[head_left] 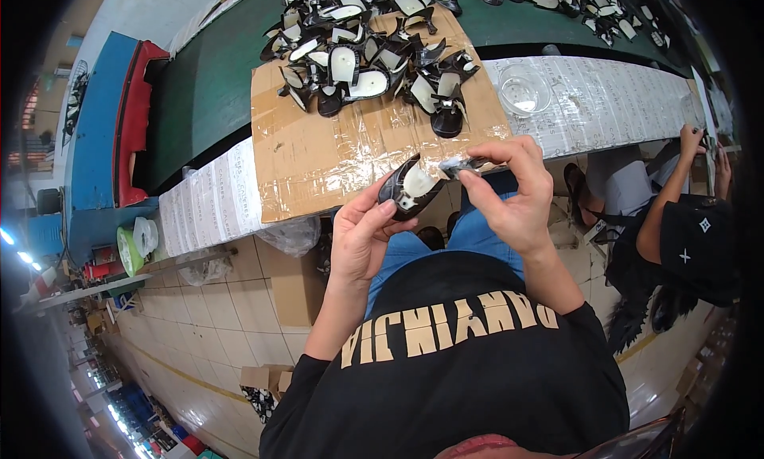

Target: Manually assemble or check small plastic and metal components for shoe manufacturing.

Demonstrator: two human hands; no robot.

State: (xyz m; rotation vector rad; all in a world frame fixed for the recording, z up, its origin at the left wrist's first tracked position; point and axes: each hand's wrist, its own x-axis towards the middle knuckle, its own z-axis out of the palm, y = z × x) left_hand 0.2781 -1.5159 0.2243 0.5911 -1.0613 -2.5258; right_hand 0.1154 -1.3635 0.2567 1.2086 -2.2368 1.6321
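Observation:
My left hand (362,232) is closed on a glossy black shoe heel (407,200) with a cream inner face and a small hole in a pale spot near its lower end. It is tilted just above the near edge of a cardboard sheet (318,173). Right beside it, my right hand (521,192) pinches a small dark piece (455,168) with a pale, bluish glint; its exact kind is too small to make out. Farther up the cardboard lies a heap of similar black shoe heels (346,65), their cream faces turned various ways.
Beyond the cardboard runs a green conveyor belt (199,85) with more heels at far right. A clear plastic tub (524,89) stands on the wrapped white ledge (605,109). A co-worker in black (692,228) sits to the right. A blue and red frame (119,117) borders the left.

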